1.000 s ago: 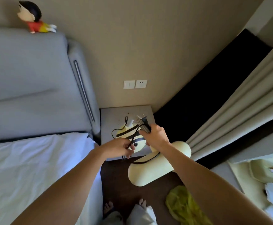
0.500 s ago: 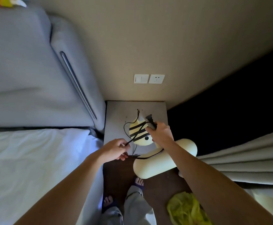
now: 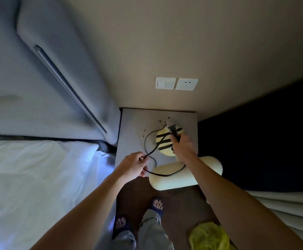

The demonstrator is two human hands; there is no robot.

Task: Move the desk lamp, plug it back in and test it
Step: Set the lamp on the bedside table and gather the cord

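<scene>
The bee-striped desk lamp (image 3: 165, 141) stands on the grey bedside table (image 3: 132, 127), its pale shade (image 3: 206, 170) overhanging the near edge. The right hand (image 3: 182, 148) is closed around the black plug (image 3: 173, 130) — held above the lamp, below the wall socket (image 3: 186, 84). The left hand (image 3: 133, 165) pinches the black cord (image 3: 149, 152), which loops over the tabletop.

Grey nightstand (image 3: 132, 127) under the bee-striped desk lamp (image 3: 163, 143), black cord (image 3: 148, 141).
</scene>
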